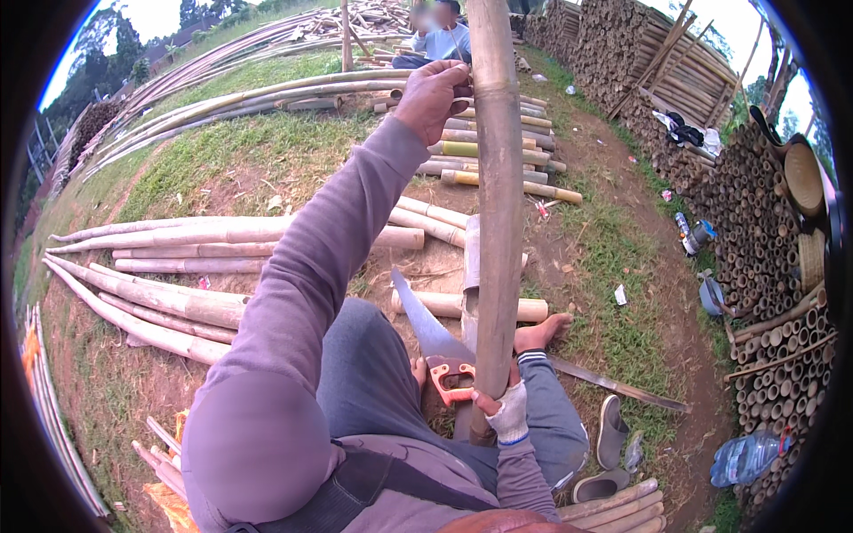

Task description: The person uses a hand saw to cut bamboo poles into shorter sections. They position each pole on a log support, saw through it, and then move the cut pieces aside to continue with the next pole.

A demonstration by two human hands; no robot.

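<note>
A long brown bamboo pole (499, 195) stands nearly upright before me, its top running out of view. Low down, my right hand (505, 409), in a white fingerless-looking glove, is wrapped round it. My left hand (435, 99) is stretched far forward beside the pole's upper part. Its thumb and fingers are pinched together by a thin thing too small to name. A hand saw (425, 324) with an orange handle (453, 380) rests between my legs, left of the pole. Behind the pole, a short bamboo piece (434, 305) lies crosswise on the ground.
Cut bamboo lengths (493, 151) lie ahead, with more poles (187, 233) at left. Bamboo stacks (755, 213) line the right side. A long flat blade or strip (622, 385), sandals (611, 435) and a plastic bottle (751, 458) lie at right. Another person (442, 40) sits far ahead.
</note>
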